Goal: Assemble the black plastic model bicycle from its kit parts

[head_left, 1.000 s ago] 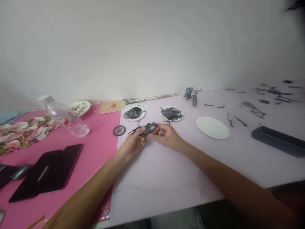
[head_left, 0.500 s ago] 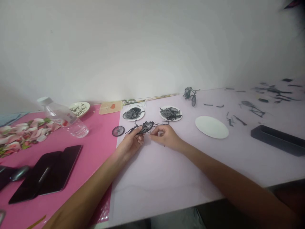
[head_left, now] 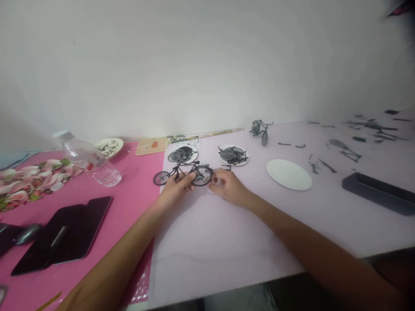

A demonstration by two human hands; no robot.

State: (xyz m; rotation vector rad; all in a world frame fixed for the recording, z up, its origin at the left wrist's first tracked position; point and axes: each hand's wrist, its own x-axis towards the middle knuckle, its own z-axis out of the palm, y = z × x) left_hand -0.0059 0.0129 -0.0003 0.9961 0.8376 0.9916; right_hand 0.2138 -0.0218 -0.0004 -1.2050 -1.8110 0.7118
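A small black model bicycle stands nearly upright in my left hand, its rear wheel facing me. My left thumb presses on the frame beside that wheel, the other fingers curled behind. At the wheel's right edge is my right hand, thumb and fingers drawn together; anything between them is hidden. A loose spoked wheel lies on the table, just left of the bicycle's front end. Thin black parts lie behind my right hand.
Two white plates, left and right, hold black bicycle parts. Another model bicycle stands by the wall. Rightward are a white plate, scattered parts and a dark tray. Leftward lie a plastic bottle and black tablet.
My left hand has turned the model bicycle from a flatter tilt to nearly upright, so its rear wheel shows side-on. My right hand has shifted slightly right, staying beside the wheel.
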